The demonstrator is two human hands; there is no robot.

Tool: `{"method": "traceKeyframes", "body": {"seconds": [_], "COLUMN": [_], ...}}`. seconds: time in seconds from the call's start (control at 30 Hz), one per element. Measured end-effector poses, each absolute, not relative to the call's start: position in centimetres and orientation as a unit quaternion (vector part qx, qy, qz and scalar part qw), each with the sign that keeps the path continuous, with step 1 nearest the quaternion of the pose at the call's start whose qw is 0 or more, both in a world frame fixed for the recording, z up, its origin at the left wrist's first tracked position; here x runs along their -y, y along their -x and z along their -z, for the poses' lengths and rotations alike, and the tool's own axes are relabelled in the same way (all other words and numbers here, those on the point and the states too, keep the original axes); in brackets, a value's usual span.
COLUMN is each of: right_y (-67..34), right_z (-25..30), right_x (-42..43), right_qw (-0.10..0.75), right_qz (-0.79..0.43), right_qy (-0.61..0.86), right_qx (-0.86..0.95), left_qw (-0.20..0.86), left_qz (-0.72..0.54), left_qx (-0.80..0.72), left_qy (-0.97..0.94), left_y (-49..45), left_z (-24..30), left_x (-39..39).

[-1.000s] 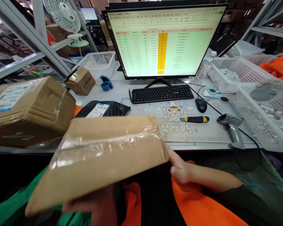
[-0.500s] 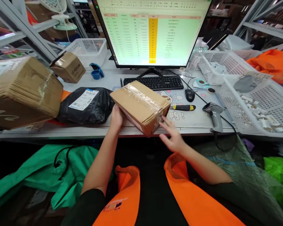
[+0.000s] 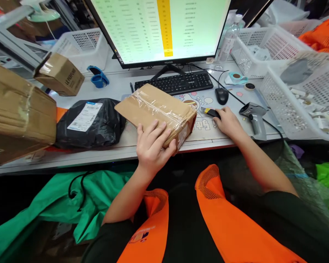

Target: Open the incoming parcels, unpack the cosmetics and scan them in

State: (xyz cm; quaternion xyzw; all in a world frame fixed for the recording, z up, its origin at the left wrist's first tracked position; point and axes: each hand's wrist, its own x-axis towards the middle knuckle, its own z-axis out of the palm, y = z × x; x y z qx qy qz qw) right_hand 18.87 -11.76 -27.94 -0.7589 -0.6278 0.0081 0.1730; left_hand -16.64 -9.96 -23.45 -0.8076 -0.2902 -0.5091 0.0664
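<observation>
A taped cardboard box sits tilted at the table's front edge. My left hand lies over its near edge, fingers spread on the top face and thumb close to the near corner. To the right, my right hand is closed around the black handle of a utility knife. The knife's yellow-marked front points left toward the box, just apart from it. Beneath them lies a printed desk mat.
On the left are a black plastic parcel, a large carton and a small carton. Behind stand a keyboard and monitor. A mouse, barcode scanner and white baskets are to the right.
My left hand has shifted from the box's left side onto its top near edge. My right hand has left the box and taken hold of the utility knife. The view has also shifted.
</observation>
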Motion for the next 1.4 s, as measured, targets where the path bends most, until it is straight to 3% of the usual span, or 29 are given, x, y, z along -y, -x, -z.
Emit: {"method": "traceKeyframes", "body": {"seconds": [0.13,0.37,0.63,0.83,0.97,1.13,1.27,1.4], "right_y": [-15.9,-7.9,-8.3,-14.7,-18.7,-18.5,-15.2,-13.1], "right_z": [26.6,25.9,26.6,27.9,28.7,30.0,30.3,29.0], "right_x": [18.8,21.5,18.9,16.8,17.8,19.8,18.6,17.0], "right_qw": [0.320,0.390,0.405,0.383,0.442,0.485,0.488,0.490], "right_qz": [0.046,-0.001,0.066,0.074,0.141,0.126,0.049,0.002], "right_qy": [0.683,0.538,0.527,0.677,0.696,0.667,0.637,0.605], "right_qx": [0.655,0.747,0.745,0.624,0.547,0.552,0.594,0.627], "left_qw": [0.062,0.071,0.083,0.061,0.022,0.035,0.054,0.096], "left_qz": [0.498,0.505,0.522,0.537,0.557,0.690,0.612,0.645], "left_qx": [0.289,0.305,0.275,0.234,0.209,0.370,0.472,0.464], "left_qy": [0.816,0.805,0.803,0.808,0.803,0.621,0.632,0.599], "left_y": [17.0,16.4,16.3,16.5,20.7,26.9,25.3,24.3], "left_z": [23.6,23.4,23.4,23.4,24.7,26.8,27.3,26.9], "left_x": [9.5,9.6,9.8,9.7,7.9,9.7,13.2,12.3]}}
